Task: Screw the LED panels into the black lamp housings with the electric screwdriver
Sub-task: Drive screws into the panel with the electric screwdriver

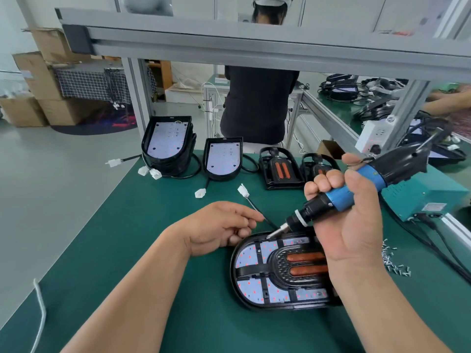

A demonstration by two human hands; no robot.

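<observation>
On the dark green table (122, 250) lies the black oval lamp housing (234, 268), flat and near the person, with its rounded end to the left; inside it sits the white LED panel with small red dots (248, 258), and in the middle there are two copper-coloured coils (307, 257) under a black ribbed frame; the right hand (353, 217) is closed around the electric screwdriver with the blue body and black ends (339, 198), which is tilted, its metal bit pointing down and left and its tip touching the far rim of the housing; the right wrist covers the right part of the housing; the left hand (219, 229) rests on the table just beside the far left edge of the housing, its fingers curled inward, and whether they hold something I cannot tell; the two hands are apart; a thin black cable with a white plug (243, 191) runs from the housing toward the far side of the table; at the far edge stand a stack of black housings with white panels (167, 143), one more such housing (224, 156) and two black housings with orange bars (280, 170); to the right lies a small pile of silver screws (393, 259), and behind it stands a teal metal box (430, 197); beyond the table a person in a dark top (257, 105) sits with the back to the camera.
</observation>
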